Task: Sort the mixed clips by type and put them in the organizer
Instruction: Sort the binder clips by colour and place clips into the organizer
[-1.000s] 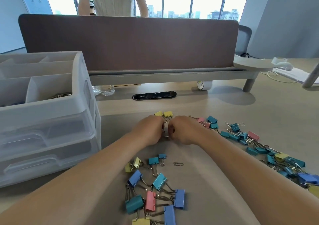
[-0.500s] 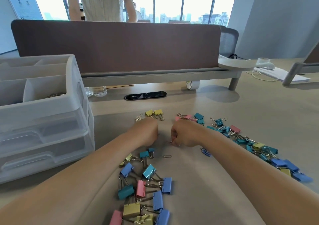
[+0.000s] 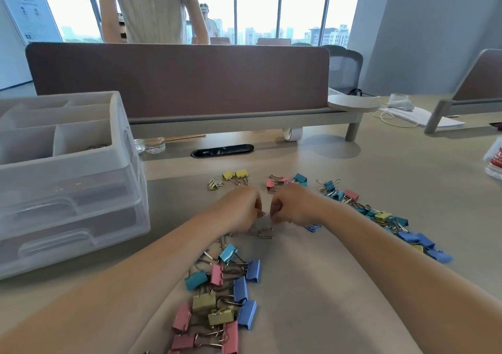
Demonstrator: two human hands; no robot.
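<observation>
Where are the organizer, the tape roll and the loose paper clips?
organizer (image 3: 81, 169): head view, front wall of its top tray.
tape roll (image 3: 294, 134): head view, its white outer band.
paper clips (image 3: 265, 234): head view, wire loop of one clip.

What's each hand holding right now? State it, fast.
Left hand: fingers curled, pinching what looks like a small metal clip.
Right hand: fingers curled; whether it holds anything cannot be told.

Colorful binder clips (image 3: 217, 299) lay scattered lower center and along the right. Clear drawer organizer (image 3: 68, 174) sat at left, paper clips (image 3: 97, 146) in one top compartment.
</observation>
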